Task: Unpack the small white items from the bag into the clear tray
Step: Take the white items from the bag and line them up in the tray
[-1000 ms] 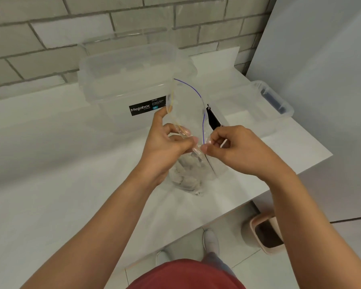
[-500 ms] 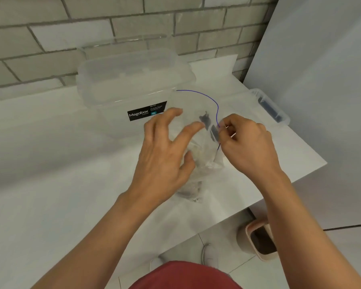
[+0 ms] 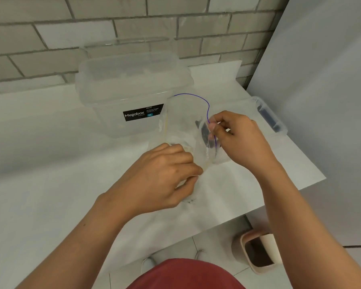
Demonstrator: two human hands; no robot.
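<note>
The white surface point(image 3: 50, 163) fills the left and middle of the frame, running back to a grey brick wall point(image 3: 175, 21) and ending in a corner at the right. At upper centre a large clear lidded storage box point(image 3: 117, 90) stands on it, with a black label point(image 3: 143, 115) on its front face. Just in front of the box's right end, a clear bag point(image 3: 186, 122) with a blue zip line rests on the surface. Near the right edge sits the clear tray point(image 3: 282, 126), with something dark inside it.

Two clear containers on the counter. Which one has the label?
The tall lidded box behind the bag: it has a black Megabox label on its front. The shallow tray at the counter's right edge shows none.
</note>
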